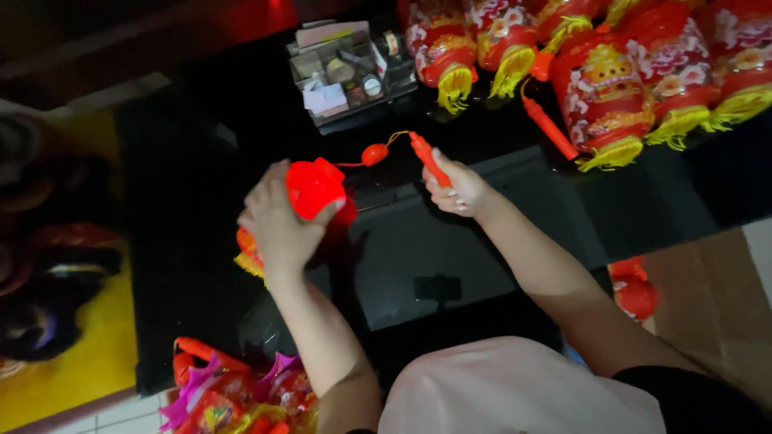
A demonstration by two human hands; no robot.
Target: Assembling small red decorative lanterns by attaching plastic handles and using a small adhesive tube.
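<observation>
Two hands worked mid-frame over a dark counter. The left hand had its fingers wrapped around a red lantern; the right hand pinched its red handle stick. The thin cord between them looked likely to snag or snap if pulled. Finished lanterns crowded the upper right, and open room lay below centre.

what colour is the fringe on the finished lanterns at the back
Yellow. The tassel fringe hangs below the red lanterns with floral print, clearest in the head view.
</observation>
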